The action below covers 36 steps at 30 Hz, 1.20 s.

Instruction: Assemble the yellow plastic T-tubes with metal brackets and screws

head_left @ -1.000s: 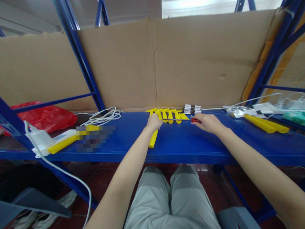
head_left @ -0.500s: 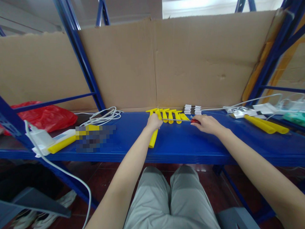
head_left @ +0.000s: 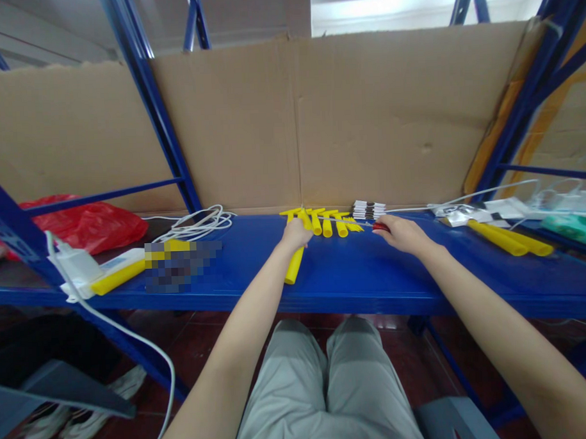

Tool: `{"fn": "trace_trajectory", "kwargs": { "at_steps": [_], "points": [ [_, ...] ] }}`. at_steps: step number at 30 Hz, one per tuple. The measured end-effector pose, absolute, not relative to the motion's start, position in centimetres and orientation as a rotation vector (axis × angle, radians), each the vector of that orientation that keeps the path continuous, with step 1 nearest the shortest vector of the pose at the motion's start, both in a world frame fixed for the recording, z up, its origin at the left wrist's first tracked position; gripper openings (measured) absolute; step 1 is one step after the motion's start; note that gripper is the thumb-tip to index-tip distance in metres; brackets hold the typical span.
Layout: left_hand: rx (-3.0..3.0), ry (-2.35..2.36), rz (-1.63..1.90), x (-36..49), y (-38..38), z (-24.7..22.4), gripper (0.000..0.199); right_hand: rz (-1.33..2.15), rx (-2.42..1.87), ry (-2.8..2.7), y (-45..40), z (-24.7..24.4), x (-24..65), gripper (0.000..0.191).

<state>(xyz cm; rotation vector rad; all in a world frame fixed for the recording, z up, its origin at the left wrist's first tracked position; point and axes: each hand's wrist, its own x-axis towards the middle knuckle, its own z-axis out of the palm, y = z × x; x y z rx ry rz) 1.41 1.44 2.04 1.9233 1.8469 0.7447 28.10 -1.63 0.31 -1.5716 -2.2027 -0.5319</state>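
My left hand (head_left: pixel 296 233) is closed around a yellow T-shaped piece (head_left: pixel 293 269), whose tube-like handle sticks out below toward the table's front edge. My right hand (head_left: pixel 403 235) grips the red handle of a screwdriver (head_left: pixel 381 227). Its thin metal shaft runs left toward my left hand; my fingers hide where the tip ends. Behind the shaft, several more yellow T-shaped pieces (head_left: pixel 327 226) lie in a row. Small yellow parts (head_left: pixel 352 226) are heaped at the right end of that row.
A stack of white and dark pieces (head_left: pixel 368 210) stands against the cardboard panel (head_left: pixel 390 113). Two yellow tubes (head_left: pixel 500 239) lie at the right. Coiled white cable (head_left: pixel 209 221), a red plastic bag (head_left: pixel 91 220) and a white adapter (head_left: pixel 73 262) are left. Blue posts (head_left: pixel 159 109) frame the table.
My right hand and the screwdriver have shifted slightly right, and the handle end sits a little higher. My left hand keeps its hold on the yellow piece.
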Motion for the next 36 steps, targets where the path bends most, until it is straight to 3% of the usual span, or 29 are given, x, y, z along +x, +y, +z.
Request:
{"fn": "trace_trajectory", "kwargs": {
  "at_steps": [12, 36],
  "points": [
    [1.944, 1.876, 0.718, 1.3, 1.5, 2.2, 0.013, -0.136, -1.517, -2.285, 0.1, -0.4, 31.2, 0.010],
    [1.968, 1.798, 0.742, 1.4, 1.7, 1.7, 0.019, -0.164, -1.990, -2.281, 0.7, -0.7, 31.3, 0.026]
  ]
}}
